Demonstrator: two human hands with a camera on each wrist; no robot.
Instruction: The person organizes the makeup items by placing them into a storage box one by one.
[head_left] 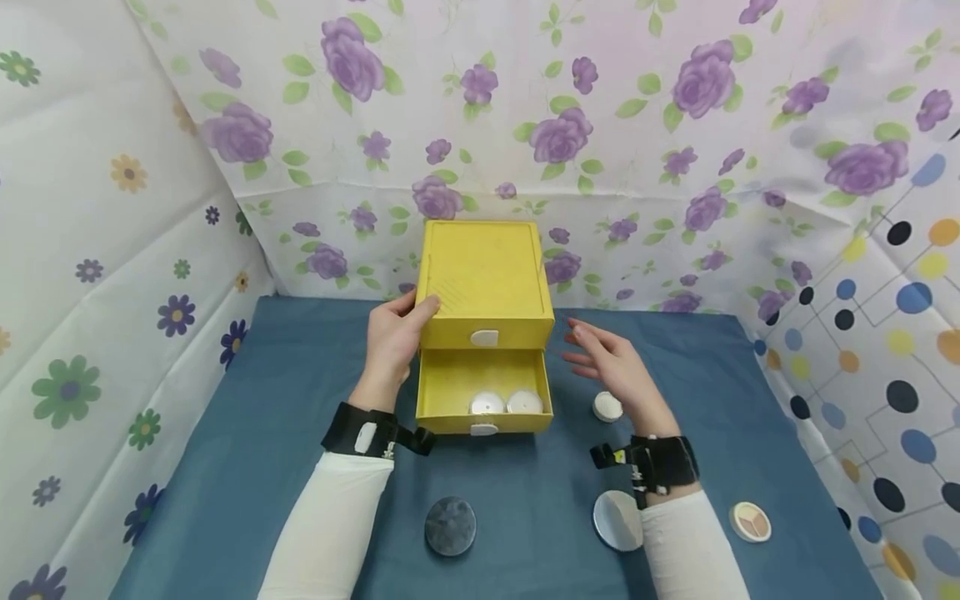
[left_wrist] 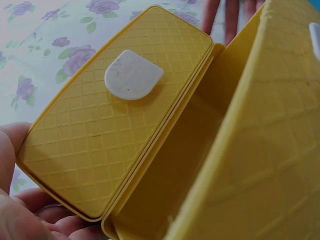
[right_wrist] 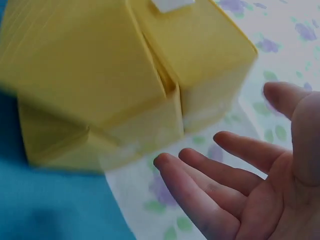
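Note:
A yellow two-drawer box (head_left: pixel 486 271) stands at the back of the table, its upper drawer closed and its lower drawer (head_left: pixel 442 404) pulled out. Two round white lids or discs (head_left: pixel 487 403) lie inside the lower drawer, at the front. My left hand (head_left: pixel 393 337) grips the box's left side, thumb on the top edge and fingers along the side wall. Off the box's right side, my right hand (head_left: pixel 611 362) is held apart with its fingers spread and nothing in them. In the right wrist view, those fingers (right_wrist: pixel 195 185) point toward the box without touching it.
A small white round container (head_left: pixel 607 407) sits by the right wrist. Nearer lie a dark round disc (head_left: pixel 451 527), a silver round mirror-like disc (head_left: pixel 617 520) partly under the right arm, and a round three-colour compact (head_left: pixel 751 522). Flowered cloth (head_left: pixel 480 150) hangs behind the box.

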